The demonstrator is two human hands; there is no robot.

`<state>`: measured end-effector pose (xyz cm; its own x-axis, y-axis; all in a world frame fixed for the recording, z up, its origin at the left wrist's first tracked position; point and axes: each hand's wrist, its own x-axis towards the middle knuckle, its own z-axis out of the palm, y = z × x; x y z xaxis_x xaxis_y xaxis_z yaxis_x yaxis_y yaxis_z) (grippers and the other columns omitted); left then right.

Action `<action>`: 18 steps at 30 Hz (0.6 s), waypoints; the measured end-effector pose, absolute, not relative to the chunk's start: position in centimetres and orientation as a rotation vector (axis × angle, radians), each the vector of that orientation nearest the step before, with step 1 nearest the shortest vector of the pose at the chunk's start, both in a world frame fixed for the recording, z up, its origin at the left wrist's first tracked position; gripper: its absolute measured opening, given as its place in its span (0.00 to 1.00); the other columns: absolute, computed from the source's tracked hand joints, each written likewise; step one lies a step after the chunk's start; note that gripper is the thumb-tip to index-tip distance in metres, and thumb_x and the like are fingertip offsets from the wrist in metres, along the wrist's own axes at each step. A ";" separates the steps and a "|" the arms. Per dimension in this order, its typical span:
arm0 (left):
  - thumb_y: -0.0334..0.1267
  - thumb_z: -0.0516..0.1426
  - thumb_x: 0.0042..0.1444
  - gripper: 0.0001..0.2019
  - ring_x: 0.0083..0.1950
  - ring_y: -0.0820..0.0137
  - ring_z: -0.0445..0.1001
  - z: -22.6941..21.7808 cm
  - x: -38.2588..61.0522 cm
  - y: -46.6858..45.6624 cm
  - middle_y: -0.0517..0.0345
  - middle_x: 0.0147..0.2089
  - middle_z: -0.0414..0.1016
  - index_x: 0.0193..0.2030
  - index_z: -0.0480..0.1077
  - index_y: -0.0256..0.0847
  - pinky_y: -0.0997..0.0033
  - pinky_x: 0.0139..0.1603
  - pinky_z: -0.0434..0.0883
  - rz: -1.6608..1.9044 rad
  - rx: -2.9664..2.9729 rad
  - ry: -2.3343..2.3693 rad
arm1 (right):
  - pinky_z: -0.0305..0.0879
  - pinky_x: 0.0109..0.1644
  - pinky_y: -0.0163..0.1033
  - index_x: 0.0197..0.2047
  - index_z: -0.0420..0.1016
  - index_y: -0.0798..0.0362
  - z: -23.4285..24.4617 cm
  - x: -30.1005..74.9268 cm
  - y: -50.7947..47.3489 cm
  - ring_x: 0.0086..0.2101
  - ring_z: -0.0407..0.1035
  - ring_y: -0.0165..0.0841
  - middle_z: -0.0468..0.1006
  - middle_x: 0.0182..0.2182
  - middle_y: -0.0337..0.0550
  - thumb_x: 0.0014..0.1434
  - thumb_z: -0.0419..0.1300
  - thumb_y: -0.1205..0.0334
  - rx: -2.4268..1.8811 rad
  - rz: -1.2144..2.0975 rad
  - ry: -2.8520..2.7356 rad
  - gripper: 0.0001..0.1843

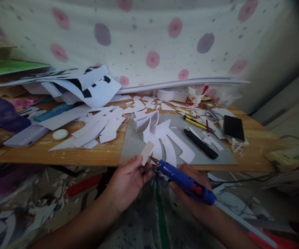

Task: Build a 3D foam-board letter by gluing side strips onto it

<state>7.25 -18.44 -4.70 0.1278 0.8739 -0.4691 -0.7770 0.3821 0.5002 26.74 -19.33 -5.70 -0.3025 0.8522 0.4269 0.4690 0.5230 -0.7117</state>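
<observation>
Pinched between the thumb and fingers of my left hand [128, 180] is a small rectangular piece of white board [147, 152]. My right hand [194, 186] grips a blue hot glue gun [183, 181], its metal nozzle pointing left at the lower edge of that piece. Whether the nozzle touches the piece I cannot tell. Just beyond my hands, a grey cutting mat [128, 148] bears curved white cut-outs [171, 145] and a small folded white box shape [145, 121]. A black-handled tool [200, 143] lies on the mat at the right.
White scraps [108, 121] cover the table's left and middle. At the right lie a yellow box cutter [196, 121], scissors [213, 114] and a black phone [233, 128]. A white egg-shaped object [60, 134] rests near the front edge. Cables [263, 180] run along the right.
</observation>
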 end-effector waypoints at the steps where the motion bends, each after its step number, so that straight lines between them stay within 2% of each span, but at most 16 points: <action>1: 0.30 0.56 0.57 0.02 0.32 0.72 0.72 -4.7 7.2 -18.5 0.56 0.32 0.71 0.33 0.70 0.35 0.73 0.31 0.73 1.203 0.151 0.792 | 0.60 0.29 0.34 0.26 0.61 0.50 -5.7 26.8 -19.3 0.25 0.63 0.29 0.65 0.23 0.34 0.53 0.58 0.68 -1.083 0.590 -1.946 0.09; 9: 0.29 0.58 0.55 0.03 0.33 0.72 0.72 -4.8 7.0 -18.7 0.56 0.32 0.71 0.31 0.70 0.35 0.72 0.33 0.73 1.206 0.192 0.816 | 0.58 0.25 0.34 0.24 0.61 0.50 -5.4 27.2 -19.0 0.22 0.61 0.28 0.64 0.22 0.34 0.56 0.59 0.63 -1.106 0.526 -1.930 0.12; 13: 0.30 0.61 0.52 0.02 0.34 0.71 0.72 -5.1 6.8 -18.7 0.56 0.32 0.71 0.30 0.71 0.36 0.71 0.34 0.73 1.199 0.200 0.805 | 0.58 0.25 0.35 0.24 0.61 0.50 -5.3 27.1 -19.1 0.22 0.61 0.29 0.63 0.21 0.34 0.56 0.59 0.61 -1.138 0.527 -1.890 0.12; 18: 0.33 0.65 0.47 0.07 0.35 0.71 0.72 -5.5 6.5 -18.8 0.57 0.32 0.72 0.31 0.72 0.37 0.73 0.36 0.72 1.194 0.271 0.778 | 0.60 0.26 0.38 0.26 0.63 0.48 -4.8 27.6 -19.1 0.23 0.63 0.31 0.66 0.22 0.35 0.56 0.60 0.60 -1.134 0.640 -1.840 0.10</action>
